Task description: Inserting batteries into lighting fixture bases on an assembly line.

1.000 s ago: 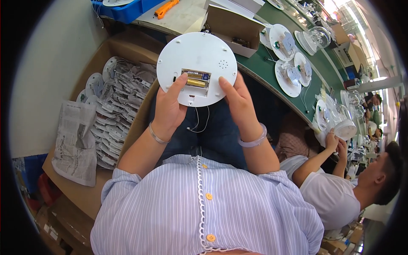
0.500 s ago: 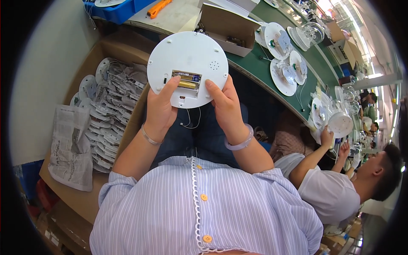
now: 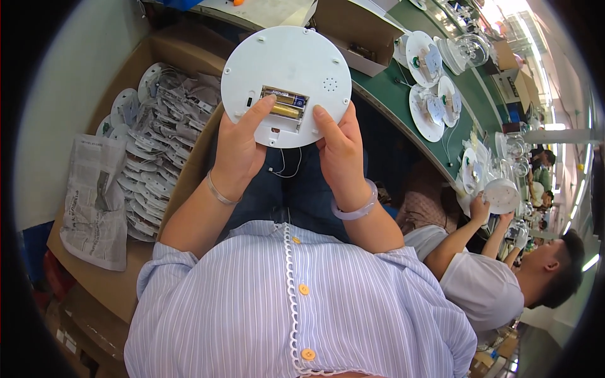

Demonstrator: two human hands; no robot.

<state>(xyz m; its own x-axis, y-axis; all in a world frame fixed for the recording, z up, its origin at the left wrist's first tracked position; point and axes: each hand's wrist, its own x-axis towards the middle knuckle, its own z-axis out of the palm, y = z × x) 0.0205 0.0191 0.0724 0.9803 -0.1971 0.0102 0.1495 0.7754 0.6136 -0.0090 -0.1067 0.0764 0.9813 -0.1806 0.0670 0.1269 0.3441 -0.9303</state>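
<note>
Head view: smooth white disc (image 3: 287,60), cylindrical batteries (image 3: 288,111) inset.

- On the left I see a smooth, plain, pale grey wall (image 3: 47,157).
- A long table with a green top (image 3: 383,93) stretches off to the right, near a pale-topped table (image 3: 271,12).
- Slim white tube lights (image 3: 590,263) shine at the far right.

A green bench (image 3: 386,93) bears discs (image 3: 423,128) and a carton (image 3: 359,26).
</note>
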